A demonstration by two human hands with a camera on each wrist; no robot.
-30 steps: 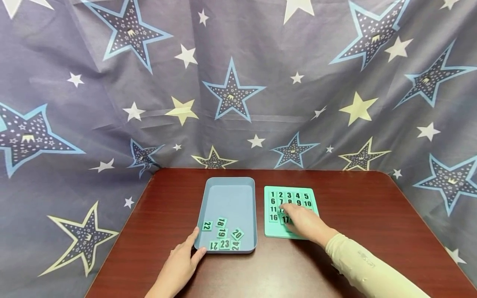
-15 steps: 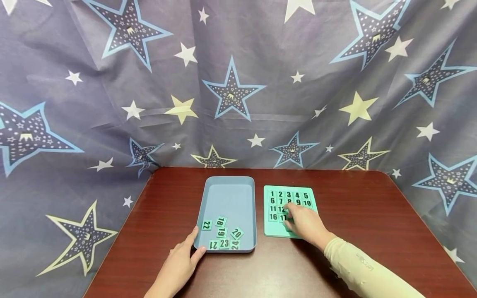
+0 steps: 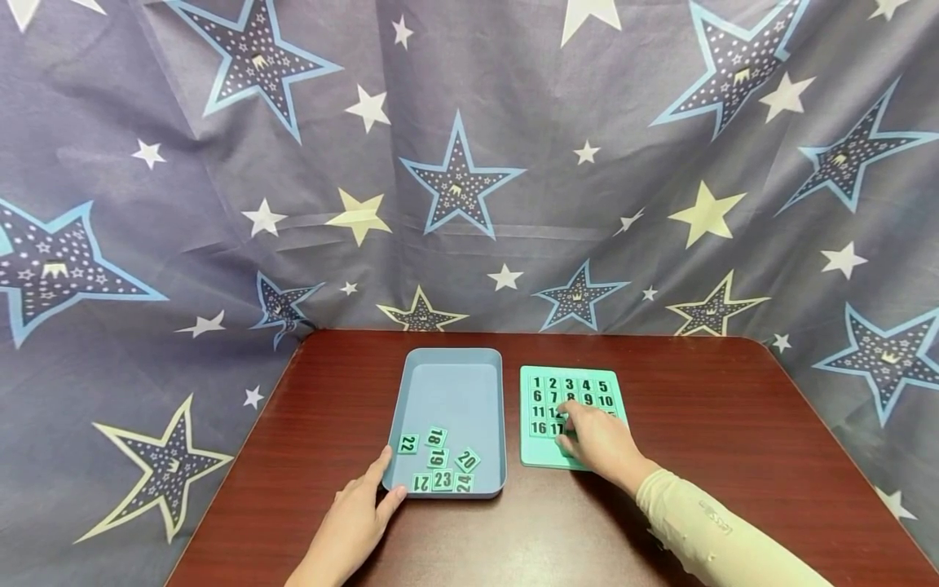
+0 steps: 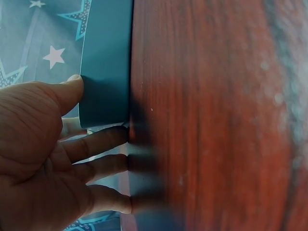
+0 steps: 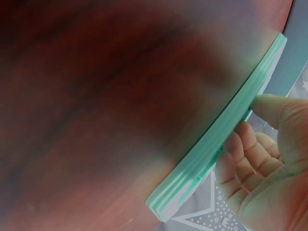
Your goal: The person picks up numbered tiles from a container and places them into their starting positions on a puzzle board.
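My left hand (image 3: 350, 515) rests at the near left corner of the blue-grey tray (image 3: 455, 359). In the left wrist view the thumb (image 4: 73, 86) touches the tray wall, and the other fingers stretch loosely beside it. Over the mint-green number board (image 3: 543, 453) lies my right hand (image 3: 603, 440), its thumb and bent index finger apart on either side of the number 17 tile (image 3: 557, 429). That tile sits in the grid, right of the number 16 tile (image 3: 539, 428). The right wrist view shows the thumb tip at the board's face. The hand hides the board's lower right part.
Loose number tiles lie in the tray's near half, among them the 22 tile (image 3: 407, 443), the 20 tile (image 3: 466, 460) and the 23 tile (image 3: 443, 479). A star-patterned cloth (image 3: 308, 179) hangs behind the brown table (image 3: 704, 391).
The 17 tile, askew under my right fingers a second ago, now lies straight in its row. The right fingers have drawn back slightly from it. My left hand and the tray stay put.
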